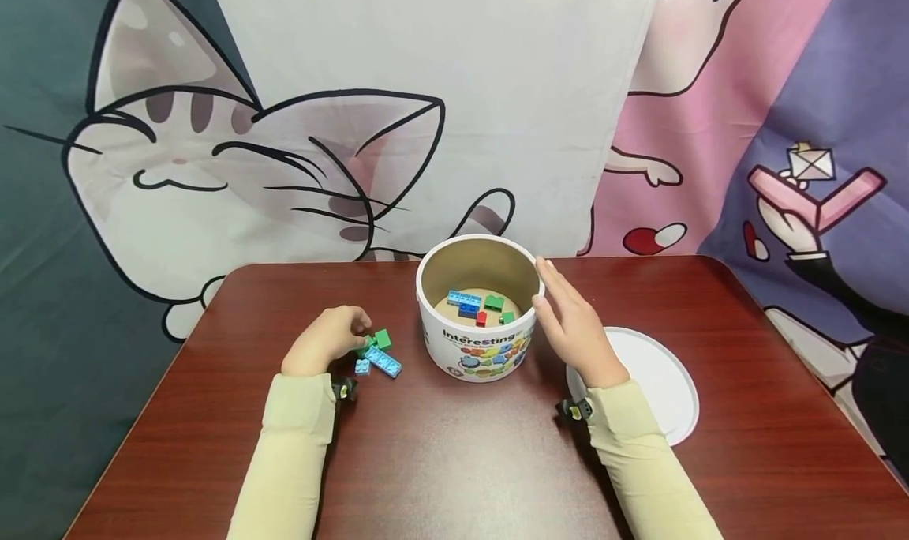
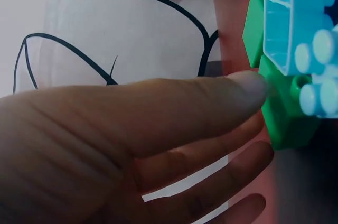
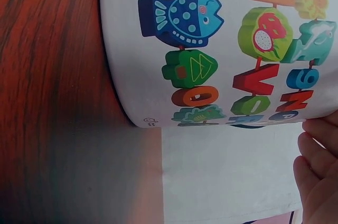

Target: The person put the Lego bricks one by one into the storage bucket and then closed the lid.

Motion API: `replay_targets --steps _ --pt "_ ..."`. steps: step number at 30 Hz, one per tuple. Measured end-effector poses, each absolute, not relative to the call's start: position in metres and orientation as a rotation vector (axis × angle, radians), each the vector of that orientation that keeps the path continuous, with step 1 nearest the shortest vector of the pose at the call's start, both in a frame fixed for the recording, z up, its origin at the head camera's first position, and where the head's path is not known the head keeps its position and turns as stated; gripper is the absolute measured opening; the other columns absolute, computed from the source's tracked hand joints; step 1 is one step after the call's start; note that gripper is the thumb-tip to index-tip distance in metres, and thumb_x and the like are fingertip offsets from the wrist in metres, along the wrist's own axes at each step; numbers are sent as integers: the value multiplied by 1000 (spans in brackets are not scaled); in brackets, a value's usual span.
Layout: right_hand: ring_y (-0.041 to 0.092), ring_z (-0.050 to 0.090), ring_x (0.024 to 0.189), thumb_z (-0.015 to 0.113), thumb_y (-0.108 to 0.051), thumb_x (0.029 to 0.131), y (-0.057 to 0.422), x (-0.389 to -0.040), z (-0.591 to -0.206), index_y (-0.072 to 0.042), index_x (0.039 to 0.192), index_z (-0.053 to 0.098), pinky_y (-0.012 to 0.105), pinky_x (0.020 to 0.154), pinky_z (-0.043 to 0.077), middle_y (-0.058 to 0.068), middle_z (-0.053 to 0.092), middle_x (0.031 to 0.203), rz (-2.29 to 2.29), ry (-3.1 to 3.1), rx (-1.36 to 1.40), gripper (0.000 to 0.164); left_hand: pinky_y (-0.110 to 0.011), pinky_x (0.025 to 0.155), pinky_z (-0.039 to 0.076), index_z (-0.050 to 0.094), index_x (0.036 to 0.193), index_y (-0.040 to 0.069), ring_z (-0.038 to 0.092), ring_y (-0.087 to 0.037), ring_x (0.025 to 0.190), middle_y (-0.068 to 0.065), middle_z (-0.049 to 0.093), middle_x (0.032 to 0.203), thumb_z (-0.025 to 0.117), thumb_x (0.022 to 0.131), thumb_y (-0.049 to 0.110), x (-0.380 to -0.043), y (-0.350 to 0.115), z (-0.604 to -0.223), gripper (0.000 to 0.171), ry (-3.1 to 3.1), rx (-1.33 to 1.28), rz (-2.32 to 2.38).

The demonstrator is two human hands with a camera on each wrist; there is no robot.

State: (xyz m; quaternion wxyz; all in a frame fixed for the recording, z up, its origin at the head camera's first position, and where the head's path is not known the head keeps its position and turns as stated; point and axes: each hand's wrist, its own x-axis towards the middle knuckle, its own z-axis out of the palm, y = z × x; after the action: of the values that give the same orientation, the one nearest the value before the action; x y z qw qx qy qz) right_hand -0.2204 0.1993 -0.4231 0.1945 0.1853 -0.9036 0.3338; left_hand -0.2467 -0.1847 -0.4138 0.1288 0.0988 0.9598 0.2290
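Observation:
Beside a small pile of bricks, my left hand (image 1: 328, 336) reaches in from the left. Its thumb tip is right at a green brick (image 2: 282, 105) in the left wrist view, with the other fingers stretched out below the thumb. Against that brick lie a long light-blue brick (image 1: 382, 361), a small light-blue brick (image 1: 362, 367) and another green brick (image 1: 383, 339). My right hand (image 1: 574, 331) rests with straight fingers against the right side of a white printed tub (image 1: 477, 350). Blue, green and red bricks (image 1: 481, 319) lie on the tub's floor.
A round white lid (image 1: 660, 382) lies flat on the brown table (image 1: 454, 477), partly under the right forearm. Behind the table's far edge hangs a cloth (image 1: 454, 43) printed with cartoon figures. The tub stands upright near that edge.

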Motion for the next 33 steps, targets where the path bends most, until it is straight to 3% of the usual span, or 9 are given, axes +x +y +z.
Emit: replay_targets --steps 19,25,33 --pt "28 34 148 54 -29 105 199 -221 -423 -13 158 36 54 116 32 7 38 160 937 -2529 520 58 -44 81 53 70 107 -2 62 -30 93 -18 68 103 64 88 0 -250 -188 -420 21 2798 305 627" --pt "27 34 149 59 -19 101 199 -221 -422 -13 158 36 53 117 31 7 38 160 935 -2531 522 61 -48 85 53 69 109 -4 64 -32 97 -19 69 104 63 90 0 -251 -189 -421 21 2847 315 637" --pt "31 36 147 55 -26 104 200 -221 -422 -13 158 36 53 117 31 7 38 160 926 -2534 523 59 -52 92 52 67 115 -7 64 -37 105 -23 68 110 62 93 0 -250 -186 -412 24 2942 379 639"
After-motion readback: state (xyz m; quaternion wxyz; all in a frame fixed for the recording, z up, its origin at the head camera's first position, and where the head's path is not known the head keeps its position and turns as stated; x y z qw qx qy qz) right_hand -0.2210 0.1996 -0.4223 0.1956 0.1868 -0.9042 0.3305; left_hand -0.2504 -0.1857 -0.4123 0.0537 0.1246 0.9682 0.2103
